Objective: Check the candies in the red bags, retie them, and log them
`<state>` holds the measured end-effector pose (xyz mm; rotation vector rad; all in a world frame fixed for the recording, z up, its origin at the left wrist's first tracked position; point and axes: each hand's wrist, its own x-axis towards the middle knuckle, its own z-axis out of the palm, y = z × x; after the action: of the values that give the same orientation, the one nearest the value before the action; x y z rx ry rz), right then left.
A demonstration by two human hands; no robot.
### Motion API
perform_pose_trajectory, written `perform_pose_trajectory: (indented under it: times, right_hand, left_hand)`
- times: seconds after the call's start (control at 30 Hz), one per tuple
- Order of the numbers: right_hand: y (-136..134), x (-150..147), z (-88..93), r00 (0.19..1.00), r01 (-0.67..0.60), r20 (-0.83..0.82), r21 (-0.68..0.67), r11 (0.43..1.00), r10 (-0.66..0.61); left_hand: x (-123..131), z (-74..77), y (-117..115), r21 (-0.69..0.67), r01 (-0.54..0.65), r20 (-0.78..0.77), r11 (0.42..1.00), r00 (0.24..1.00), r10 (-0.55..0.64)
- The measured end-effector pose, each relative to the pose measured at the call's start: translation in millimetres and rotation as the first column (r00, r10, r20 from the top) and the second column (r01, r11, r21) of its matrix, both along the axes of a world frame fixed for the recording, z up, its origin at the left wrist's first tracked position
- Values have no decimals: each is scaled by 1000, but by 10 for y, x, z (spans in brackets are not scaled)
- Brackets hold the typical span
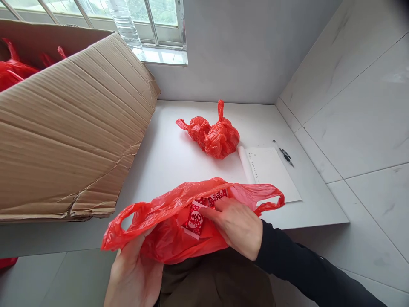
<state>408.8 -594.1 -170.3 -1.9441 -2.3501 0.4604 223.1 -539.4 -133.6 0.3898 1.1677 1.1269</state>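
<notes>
A thin red plastic bag (pixel 179 251) is spread open at the table's front edge, its two loop handles lying out to either side. My left hand (pixel 136 268) grips the bag's left end from below, with its fingers partly hidden by the plastic. Reaching into the bag's mouth, my right hand (pixel 238 221) has its fingers closed at a small red wrapped packet (pixel 194 219) with a dark red printed character. A second similar packet (pixel 217 196) sits by the same fingers. The right fingertips are partly hidden among them.
Two tied red plastic bags (pixel 222 138) lie on the white table (pixel 159 140). To their right are an open notepad (pixel 271 168) and a black pen (pixel 286 157). A large cardboard box (pixel 70 132) holding red bags stands at left. A clear bottle (pixel 124 23) is by the window.
</notes>
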Motion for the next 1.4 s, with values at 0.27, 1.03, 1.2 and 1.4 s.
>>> perform_pose_trajectory:
  times: [0.27,1.03,1.2,1.4]
  right_hand:
    - [144,-37,59,998,41,-56,-10,999,-41]
    - [233,5,20,995,98,-29,-70,993,-100]
    - [106,15,-8,999,28,-24,-51,998,-30]
    - [36,23,-40,1000,-8,13,-89,996,9]
  left_hand:
    - [-17,-50,13,-30,-10,-9,999,1000,10]
    - [-37,-69,15,-7,5,-13,1000,1000,-5]
    - [-19,-61,13,-1,-19,-16,1000,1000,19]
    - [-25,-54,13,14,22,-9,1000,1000,-22]
